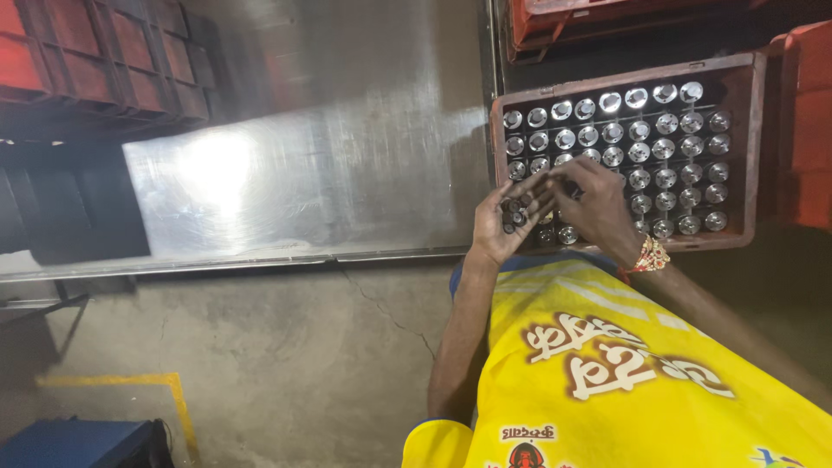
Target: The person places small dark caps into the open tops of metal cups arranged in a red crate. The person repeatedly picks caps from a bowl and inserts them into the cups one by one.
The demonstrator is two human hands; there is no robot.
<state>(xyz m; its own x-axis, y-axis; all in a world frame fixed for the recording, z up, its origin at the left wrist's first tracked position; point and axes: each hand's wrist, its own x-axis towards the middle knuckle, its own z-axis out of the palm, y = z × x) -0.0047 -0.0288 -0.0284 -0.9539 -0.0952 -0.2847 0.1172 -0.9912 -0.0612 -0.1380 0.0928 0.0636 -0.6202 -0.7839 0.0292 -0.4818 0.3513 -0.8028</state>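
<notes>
I see silver-grey round metal parts (pixel 640 130) in a red-brown crate (pixel 756 147) just beyond my hands. Orange-red crates (pixel 810 130) to the right. Shiny silver sheet (pixel 329 156) to the left. Yellow shirt (pixel 624 373) w/ white & brown print below; grey floor (pixel 286 364).

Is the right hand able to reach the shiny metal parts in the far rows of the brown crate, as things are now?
Probably yes. The right hand already hovers over the near rows of the brown crate, and nothing covers the metal parts in the far rows. The left hand holds small parts beside it, not blocking.
</notes>
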